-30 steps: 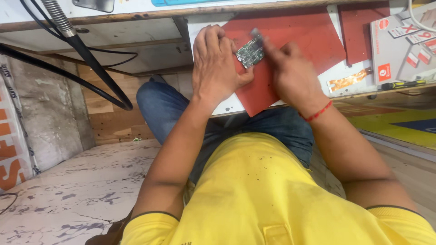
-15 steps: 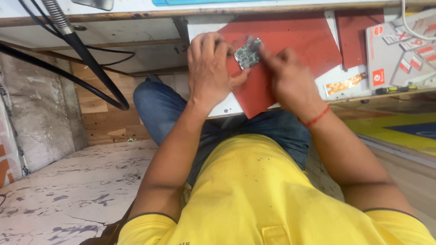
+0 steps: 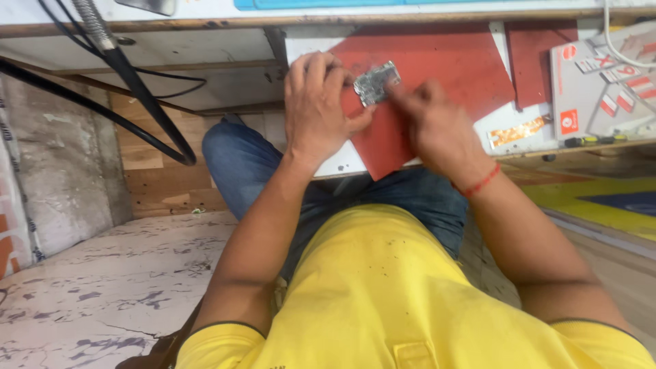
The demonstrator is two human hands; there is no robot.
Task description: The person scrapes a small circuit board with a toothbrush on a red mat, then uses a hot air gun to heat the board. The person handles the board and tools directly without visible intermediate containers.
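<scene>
Left hand (image 3: 320,109) gripping one small circuit board (image 3: 376,83) near the red mat's (image 3: 444,61) edge, right hand (image 3: 432,126) blurred, seemingly pinching it, two mats counted

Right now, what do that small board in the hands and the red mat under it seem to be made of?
The small board looks like a circuit board with metal shielding: silvery, glinting patches on a dark base. The red mat seems to be rubber or silicone, though that is uncertain: flat, matte, evenly coloured. The left hand steadies the board; the right hand works beside it.
</scene>
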